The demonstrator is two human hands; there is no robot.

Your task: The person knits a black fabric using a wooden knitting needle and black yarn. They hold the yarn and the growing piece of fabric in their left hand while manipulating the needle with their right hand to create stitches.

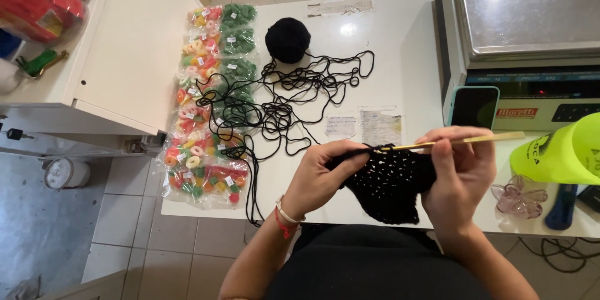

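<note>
My left hand point(319, 178) pinches the upper left edge of a black crocheted piece point(389, 184) held over the table's front edge. My right hand point(459, 172) grips the piece's right side and holds a pale wooden crochet hook point(459, 142), whose tip pokes into the top edge of the fabric. Loose black yarn point(281, 103) runs in tangled loops from the work across the white table point(400, 56) to a black yarn ball point(287, 39) at the back.
Rows of clear bags of coloured ring candies point(206, 119) lie along the table's left side. A weighing scale point(525, 31) and a phone point(474, 106) stand at the right, with a neon yellow cup point(559, 150) and pink hair clip point(519, 197) nearby. A white counter point(119, 44) is on the left.
</note>
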